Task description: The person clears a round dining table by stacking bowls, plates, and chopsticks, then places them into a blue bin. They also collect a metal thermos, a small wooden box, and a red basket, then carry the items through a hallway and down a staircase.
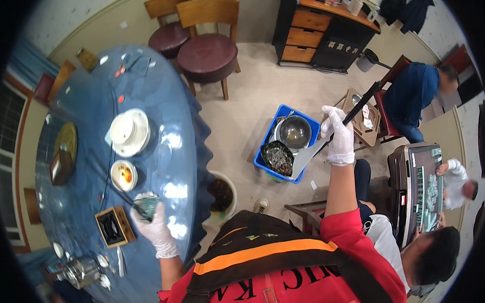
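Both my hands wear thin whitish gloves. Over the blue-covered round table [166,102], my left hand [156,226] grips a small dark green vessel [146,206]; its exact kind is unclear. A pair of dark, thin sticks runs up from near it. My right hand [338,136], out over the floor, is closed around long black sticks [363,102], which look like chopsticks, and a flat white blade [305,162]. The blade's tip overlaps a blue plastic crate [260,165] in view. Inside the crate are a round bowl [294,132] and a dark green dish [278,158] with food scraps.
Stacked white bowls [130,131], a soiled bowl [124,175] and a wooden box [115,227] stand on the table. Beside it is a bucket of dark liquid [220,194]. Chairs [207,56] stand ahead. Several people sit at right, some around a mahjong table [408,193].
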### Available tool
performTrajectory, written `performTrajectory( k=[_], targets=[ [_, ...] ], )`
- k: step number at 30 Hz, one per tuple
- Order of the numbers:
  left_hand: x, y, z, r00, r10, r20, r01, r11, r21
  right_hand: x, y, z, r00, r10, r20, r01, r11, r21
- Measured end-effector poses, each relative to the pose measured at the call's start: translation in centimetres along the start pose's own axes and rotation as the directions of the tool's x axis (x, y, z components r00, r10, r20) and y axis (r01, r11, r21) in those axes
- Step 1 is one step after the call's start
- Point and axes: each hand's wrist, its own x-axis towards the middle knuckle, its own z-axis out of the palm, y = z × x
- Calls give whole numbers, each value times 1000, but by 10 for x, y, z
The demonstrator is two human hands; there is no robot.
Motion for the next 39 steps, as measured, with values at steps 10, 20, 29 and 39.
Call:
performTrajectory(
  k=[10,20,29,39],
  targets=[
    [46,-15,175,956,-59,286,58,998,11,62,-10,-75,949,59,-309,-50,998,35],
    [268,-114,309,968,-51,247,52,999,1,285,33,68,970,19,-243,-49,992,-119],
    [490,-118,394,981,-177,81,170,982,84,536,12,240,997,63,-48,-71,978,-197],
    [589,-96,529,968,-187,169,146,963,229,656,-4,225,980,82,-179,-117,973,-197]
  ],
)
